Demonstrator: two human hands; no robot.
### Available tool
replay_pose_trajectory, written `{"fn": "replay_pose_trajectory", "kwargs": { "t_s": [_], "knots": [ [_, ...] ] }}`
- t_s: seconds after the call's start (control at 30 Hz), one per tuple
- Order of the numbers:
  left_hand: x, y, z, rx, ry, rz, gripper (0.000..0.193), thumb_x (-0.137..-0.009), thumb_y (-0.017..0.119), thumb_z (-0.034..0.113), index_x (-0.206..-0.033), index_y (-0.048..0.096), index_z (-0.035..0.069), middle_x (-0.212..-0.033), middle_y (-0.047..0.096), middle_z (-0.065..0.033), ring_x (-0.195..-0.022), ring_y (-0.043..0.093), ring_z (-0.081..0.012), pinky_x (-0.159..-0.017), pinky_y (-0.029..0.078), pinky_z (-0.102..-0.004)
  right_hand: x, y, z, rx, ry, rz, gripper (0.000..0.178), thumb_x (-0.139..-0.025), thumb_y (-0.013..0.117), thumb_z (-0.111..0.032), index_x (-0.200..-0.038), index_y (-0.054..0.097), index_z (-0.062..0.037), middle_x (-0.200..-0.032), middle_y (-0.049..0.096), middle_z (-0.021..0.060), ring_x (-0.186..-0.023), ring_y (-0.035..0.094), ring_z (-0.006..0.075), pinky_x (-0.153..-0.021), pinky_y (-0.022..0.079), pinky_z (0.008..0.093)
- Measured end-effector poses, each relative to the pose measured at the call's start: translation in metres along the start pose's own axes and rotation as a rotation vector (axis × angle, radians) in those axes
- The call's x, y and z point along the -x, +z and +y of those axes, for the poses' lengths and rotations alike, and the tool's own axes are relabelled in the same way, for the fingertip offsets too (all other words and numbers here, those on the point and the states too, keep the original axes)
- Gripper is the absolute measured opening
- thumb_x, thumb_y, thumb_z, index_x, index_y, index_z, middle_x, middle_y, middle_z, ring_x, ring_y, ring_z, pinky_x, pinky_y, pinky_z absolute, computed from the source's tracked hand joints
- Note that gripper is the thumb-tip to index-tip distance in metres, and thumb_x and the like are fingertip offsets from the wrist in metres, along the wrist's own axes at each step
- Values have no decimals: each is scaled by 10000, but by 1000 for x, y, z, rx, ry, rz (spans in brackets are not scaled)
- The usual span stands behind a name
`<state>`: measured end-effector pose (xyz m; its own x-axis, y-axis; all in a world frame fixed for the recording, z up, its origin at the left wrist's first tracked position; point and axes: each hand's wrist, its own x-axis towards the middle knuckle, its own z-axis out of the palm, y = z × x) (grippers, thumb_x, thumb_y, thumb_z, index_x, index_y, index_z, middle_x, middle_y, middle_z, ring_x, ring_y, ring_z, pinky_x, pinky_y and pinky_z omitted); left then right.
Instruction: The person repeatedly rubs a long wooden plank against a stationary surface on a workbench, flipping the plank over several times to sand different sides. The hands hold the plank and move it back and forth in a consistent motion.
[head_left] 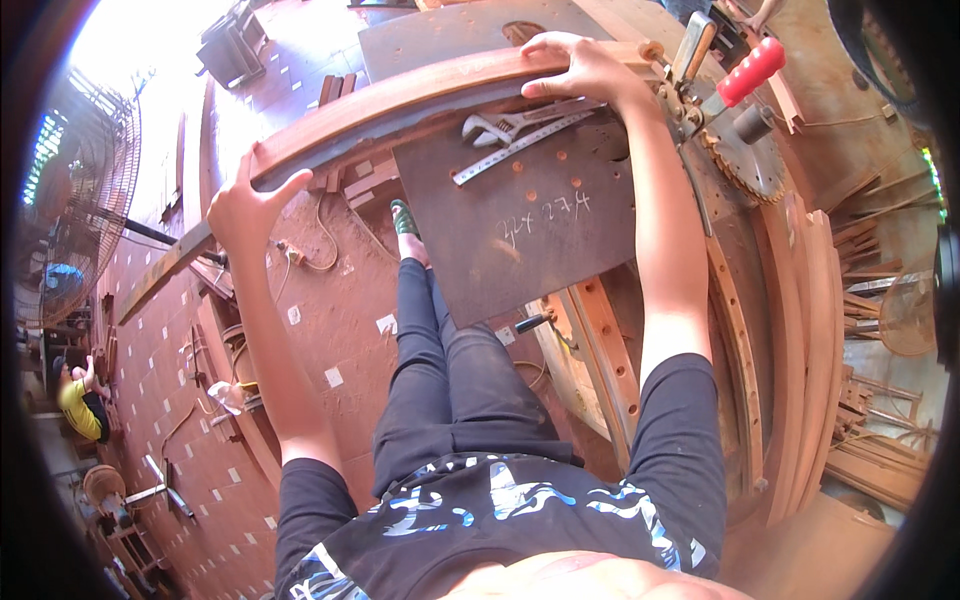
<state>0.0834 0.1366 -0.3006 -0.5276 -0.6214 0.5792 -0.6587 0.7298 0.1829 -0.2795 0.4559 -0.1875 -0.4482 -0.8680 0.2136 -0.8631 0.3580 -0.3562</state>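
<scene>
A long reddish wooden strip [400,88] lies against a grey metal rail along the far side of the dark worktable. At its left end is my left hand [245,208], thumb and fingers on either side of the wood. My right hand [592,75] grips the strip near its right end, fingers over the top and thumb on the near face. Just below that hand, an adjustable wrench [492,130] and a white ruler [520,150] rest on the dark tabletop [520,240], which has chalk marks and small holes.
A toothed circular saw blade [742,165] stands right of my right forearm, beside a clamp with a red handle [752,72]. Curved wooden pieces [800,350] are stacked at the right. A large fan [85,200] stands at left; a person in yellow [78,405] is farther off.
</scene>
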Motion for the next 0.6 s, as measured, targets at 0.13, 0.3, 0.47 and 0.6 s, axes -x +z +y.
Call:
{"fn": "replay_pose_trajectory", "kwargs": {
  "t_s": [0.13,0.3,0.47,0.6],
  "knots": [
    [0,-8,4,-20,-39,-114,1046,-664,733,882,-1478,626,233,-906,794,-162,-816,781,-327,-711,594,-430,-2,4,4,-57,16,16,770,-708,965,-425,-1342,668,-104,-1401,682,149,-1372,601,274,-1175,452,401],
    [-3,-14,5,-31,-56,-175,1125,-651,691,927,-1499,602,192,-903,785,-152,-832,777,-311,-727,603,-421,0,8,0,26,-16,81,732,-805,843,-584,-1351,681,-125,-1394,683,139,-1339,613,290,-1144,467,418],
    [-6,-8,5,-44,-17,-152,1303,-628,602,1012,-1524,549,66,-818,771,-159,-812,778,-309,-706,614,-416,-11,36,6,126,71,231,617,-969,605,-665,-1345,704,-186,-1291,725,119,-1272,617,336,-1119,462,451],
    [-13,-20,11,-45,-58,-281,1319,-638,577,1022,-1534,526,55,-971,780,-189,-931,774,-333,-793,615,-422,-14,37,-6,126,132,232,506,-1011,573,-586,-1286,727,-190,-1269,729,109,-1249,626,348,-1087,478,459]
  ]
}}
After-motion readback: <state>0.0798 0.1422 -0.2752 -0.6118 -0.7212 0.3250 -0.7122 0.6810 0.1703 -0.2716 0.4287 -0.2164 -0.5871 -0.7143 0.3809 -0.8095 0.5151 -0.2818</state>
